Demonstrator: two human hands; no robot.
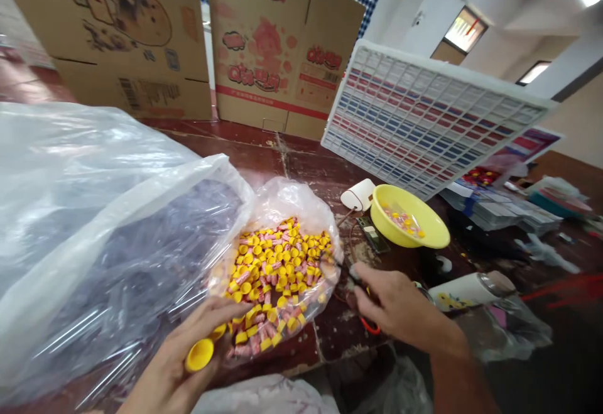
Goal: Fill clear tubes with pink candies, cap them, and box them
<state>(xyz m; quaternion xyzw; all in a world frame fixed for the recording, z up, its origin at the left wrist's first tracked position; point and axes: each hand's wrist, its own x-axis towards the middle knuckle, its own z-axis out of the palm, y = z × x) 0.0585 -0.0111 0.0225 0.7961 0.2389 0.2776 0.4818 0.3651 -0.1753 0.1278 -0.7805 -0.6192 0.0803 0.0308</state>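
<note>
1. Head view, around me: two printed brown cardboard cartons [264, 49] stand beyond the dark red-brown table [306, 156]. A white plastic grid panel [424, 125] leans behind the bowl. A white bottle with a yellow pattern [455, 294] lies beside my right wrist. The large clear plastic sack [117, 175] crowds my left side, right up against the smaller bag.
2. Containers: the smaller clear plastic bag [301, 191] spreads open before me, full of small pink pieces with round yellow caps [277, 263]. The round yellow plastic bowl [433, 228] holds more pink and yellow bits; what fills the sack is blurred.
3. The pieces lie jumbled, many caps facing up like little cups. My left hand [176, 364], at the bag's near edge, has its fingers curled around two yellow-capped pieces [200, 354]. My right hand [396, 304] grips a thin dark tool [346, 269], pointed at the bag; I cannot tell its kind.
</note>
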